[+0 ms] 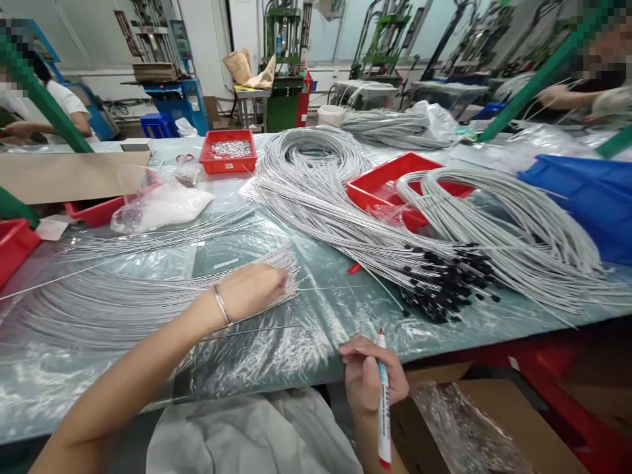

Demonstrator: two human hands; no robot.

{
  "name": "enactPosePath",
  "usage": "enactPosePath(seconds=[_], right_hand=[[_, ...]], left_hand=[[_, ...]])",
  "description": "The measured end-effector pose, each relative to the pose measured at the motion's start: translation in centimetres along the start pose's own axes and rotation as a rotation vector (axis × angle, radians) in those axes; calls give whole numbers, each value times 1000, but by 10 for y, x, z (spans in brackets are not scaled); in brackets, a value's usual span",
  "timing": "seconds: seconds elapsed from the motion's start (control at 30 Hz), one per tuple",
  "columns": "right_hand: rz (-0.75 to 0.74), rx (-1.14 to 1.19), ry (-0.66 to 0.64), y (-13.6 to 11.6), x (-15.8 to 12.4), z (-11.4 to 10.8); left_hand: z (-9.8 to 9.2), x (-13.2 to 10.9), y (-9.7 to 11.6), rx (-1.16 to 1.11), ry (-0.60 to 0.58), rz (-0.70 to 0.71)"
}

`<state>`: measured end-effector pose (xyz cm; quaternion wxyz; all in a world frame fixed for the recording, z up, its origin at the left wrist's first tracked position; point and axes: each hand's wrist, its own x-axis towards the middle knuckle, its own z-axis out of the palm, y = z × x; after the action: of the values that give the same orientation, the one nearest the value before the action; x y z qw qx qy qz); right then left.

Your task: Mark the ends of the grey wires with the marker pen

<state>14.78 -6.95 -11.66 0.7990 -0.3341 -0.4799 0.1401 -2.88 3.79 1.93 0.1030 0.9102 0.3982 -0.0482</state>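
Observation:
My left hand, with a bracelet at the wrist, is closed over the right ends of a fanned bundle of thin grey cables on the plastic-covered table; its fingertips are turned away, so what they pinch is hidden. Near the table's front edge, my right hand is closed around a white marker with red ends, its red tip pointing up and away. Beyond both hands, a thick bundle of grey cables runs diagonally to a cluster of black connector ends.
Red trays stand at the back and left. A second cable bundle loops at the right by a blue bin. A plastic bag lies at the left. Two other people work at the far sides. Below right is an open cardboard box.

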Motion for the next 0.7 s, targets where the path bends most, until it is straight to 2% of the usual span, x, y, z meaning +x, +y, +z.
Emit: enactPosePath(seconds=[0.1, 0.23, 0.37, 0.47, 0.57, 0.7], right_hand=[[-38, 39, 5, 1, 2, 2], [-18, 57, -6, 1, 2, 2], [-7, 42, -19, 2, 1, 2], [-8, 18, -11, 2, 0, 1], [17, -3, 3, 2, -1, 1], [48, -7, 3, 1, -2, 1]], left_hand=[[1, -38, -30, -51, -42, -119], [16, -94, -67, -145, -105, -275], [32, -128, -87, -203, -78, -390], [43, -127, -81, -160, 14, -374], [53, -112, -67, -61, 132, -330], [65, -95, -55, 135, 199, -276]])
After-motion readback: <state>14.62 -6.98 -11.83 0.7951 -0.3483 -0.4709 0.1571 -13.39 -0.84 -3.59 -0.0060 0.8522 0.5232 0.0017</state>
